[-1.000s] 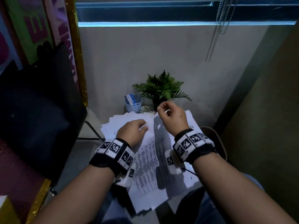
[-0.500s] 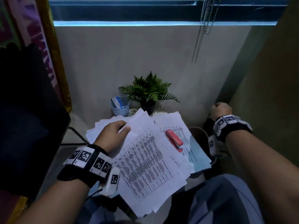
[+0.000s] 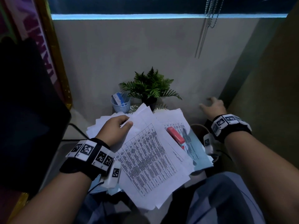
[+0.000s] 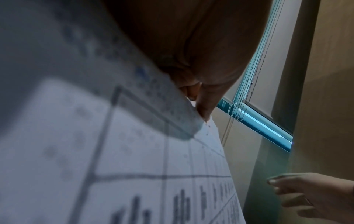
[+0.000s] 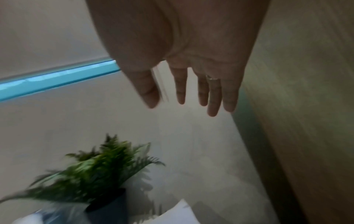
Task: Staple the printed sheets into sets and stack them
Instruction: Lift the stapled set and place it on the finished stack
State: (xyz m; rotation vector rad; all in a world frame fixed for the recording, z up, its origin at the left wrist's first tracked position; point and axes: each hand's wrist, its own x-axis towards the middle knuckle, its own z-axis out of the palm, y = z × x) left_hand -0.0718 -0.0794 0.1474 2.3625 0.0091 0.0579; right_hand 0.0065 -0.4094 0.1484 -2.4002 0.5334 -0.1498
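My left hand [image 3: 120,126] pinches the top corner of a set of printed sheets [image 3: 145,157] with table grids, held tilted over the small table; the left wrist view shows the thumb [image 4: 203,104] pressed on that paper [image 4: 134,166]. More loose sheets [image 3: 103,122] lie underneath and to the left. A red stapler [image 3: 175,136] lies on the sheets [image 3: 176,117] at the right. My right hand [image 3: 212,105] hovers off the table's right side near the wall, fingers [image 5: 212,94] spread straight and holding nothing.
A potted fern [image 3: 149,88] and a blue cup [image 3: 120,104] with cards stand at the table's back. A dark chair back [image 3: 27,118] fills the left. A round bin [image 3: 199,130] sits below the right hand, and a wooden panel [image 3: 267,102] closes the right side.
My right hand left the papers, swung right over the bin and went from a fist to spread fingers. The left hand lifted the sheet set, uncovering the red stapler.
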